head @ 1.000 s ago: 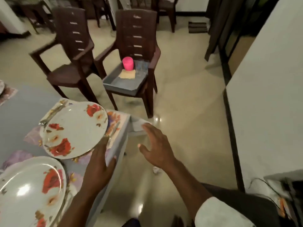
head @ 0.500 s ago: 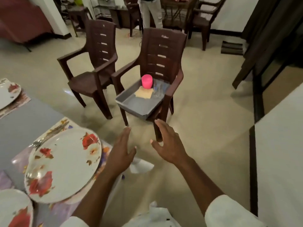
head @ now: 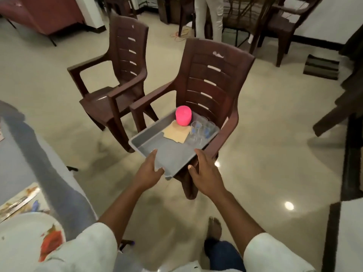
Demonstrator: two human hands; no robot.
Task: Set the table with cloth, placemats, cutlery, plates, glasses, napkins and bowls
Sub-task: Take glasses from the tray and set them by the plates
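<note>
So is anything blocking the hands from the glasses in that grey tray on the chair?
Nothing visible. The left hand and right hand are at the near end of the grey tray; the glasses stand at its far right corner, with only bare tray floor between. The pink cup and napkins sit to their left.
</note>
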